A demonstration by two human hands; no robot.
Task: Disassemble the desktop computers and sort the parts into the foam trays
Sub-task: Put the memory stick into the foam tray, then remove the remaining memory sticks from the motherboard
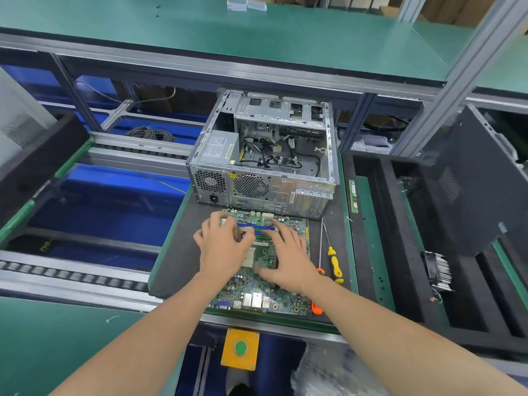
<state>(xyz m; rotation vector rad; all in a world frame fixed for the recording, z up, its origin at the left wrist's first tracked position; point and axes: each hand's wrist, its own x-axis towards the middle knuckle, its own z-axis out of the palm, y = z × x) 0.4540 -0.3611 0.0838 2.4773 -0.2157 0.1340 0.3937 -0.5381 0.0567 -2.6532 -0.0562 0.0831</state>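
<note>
The case [263,155] stands open at the far end of the dark mat [177,252], just beyond both hands. It is bare silver sheet metal with perforated fan grilles on its near face, and loose black cables lie inside beside a grey boxy power supply [220,148]. To the right lies a black foam tray [400,224] with long slots, and a finned metal heatsink [437,270] sits in it. The motherboard [257,298] lies flat on the mat on the near side of the case, under the hands — a green square board studded with small parts, with metal ports along its near edge. The left hand [223,247] rests over the left end of the blue memory slots [257,225], fingers bent down onto them; whether it pinches anything cannot be told. The right hand [288,258] is spread with straight fingers, tips touching the board by the slots' right end, holding nothing. A yellow-handled screwdriver [335,264] lies just right of the board — a thin green memory stick [353,195] lies at the tray's left edge.
</note>
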